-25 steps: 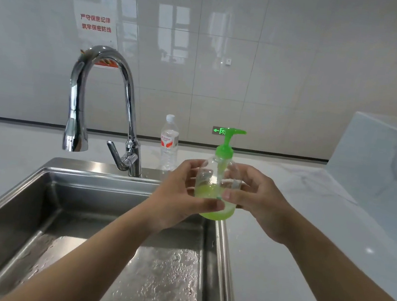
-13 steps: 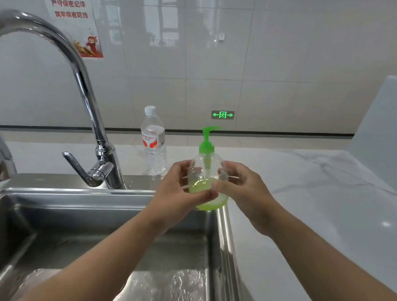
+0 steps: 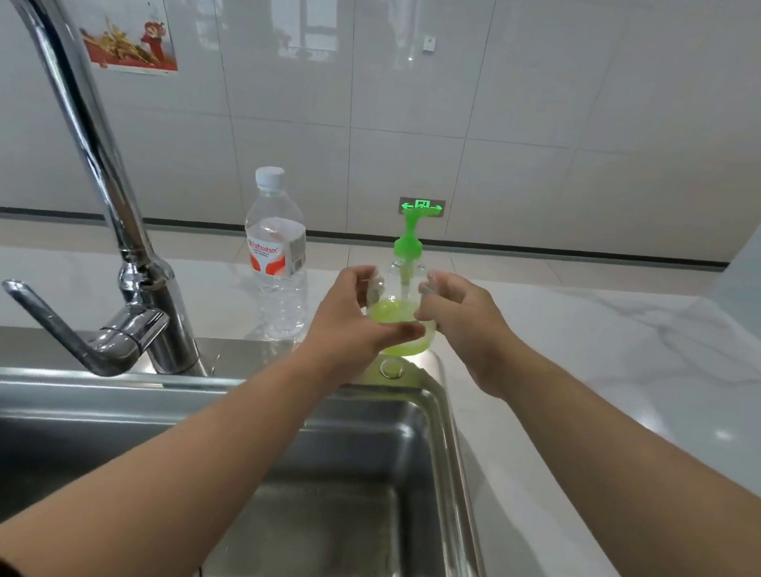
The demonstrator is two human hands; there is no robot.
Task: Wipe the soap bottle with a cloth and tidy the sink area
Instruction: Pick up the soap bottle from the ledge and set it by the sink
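Observation:
A clear soap bottle (image 3: 398, 312) with a green pump and green liquid stands upright at the sink's back right corner, on or just above the steel rim. My left hand (image 3: 350, 327) wraps its left side and front, thumb across the lower body. My right hand (image 3: 464, 330) grips its right side near the shoulder. No cloth is in view.
The steel sink (image 3: 451, 441) fills the lower left, its wet basin below my forearms. A chrome faucet (image 3: 108, 187) arches over the left, lever pointing left. A clear water bottle (image 3: 277, 256) stands behind the rim, left of the soap bottle. White marble counter (image 3: 620, 389) spreads right.
Both hands carried the soap bottle away from me, from over the basin to the sink's back right corner. The view has moved closer to the faucet and wall.

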